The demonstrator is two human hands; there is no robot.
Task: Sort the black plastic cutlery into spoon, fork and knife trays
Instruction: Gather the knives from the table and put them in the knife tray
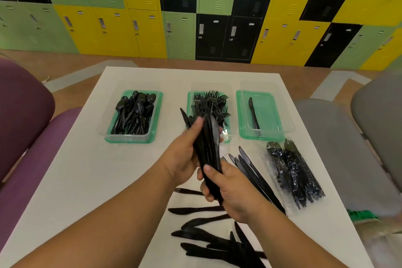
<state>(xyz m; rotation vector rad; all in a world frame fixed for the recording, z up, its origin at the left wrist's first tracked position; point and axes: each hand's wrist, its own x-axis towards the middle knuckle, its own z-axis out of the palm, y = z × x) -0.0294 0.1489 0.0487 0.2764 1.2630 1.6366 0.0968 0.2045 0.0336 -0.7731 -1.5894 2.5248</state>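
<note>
So the fat bundle of black plastic knives [207, 143] sits mid-worktop, just in front of the middle tray, held by both hands. The left hand [185, 154] has its fingers clenched round the upper half of the bundle, and the right hand [226, 187] grips the handle ends from below. If it were me, I'd square the handles up first so the bundle drops in flat. These are thin, glossy, slippery blades, and a loose squeeze will probably fan them out.

The target looks like the green-rimmed clear plastic tray with one knife [258, 115] at about 1 o'clock, nearly bare. At 12 o'clock the green-rimmed tray of black forks [210, 107] is piled spiky, and at 11 o'clock the green-rimmed tray of black spoons [134, 113] is heaped with shiny bowls.

More loose black knives [208, 237] lie scattered at 6 o'clock on the white matte worktop [76, 180], plus a crinkly clear bag of unsorted cutlery [293, 172] at 3 o'clock.
</note>
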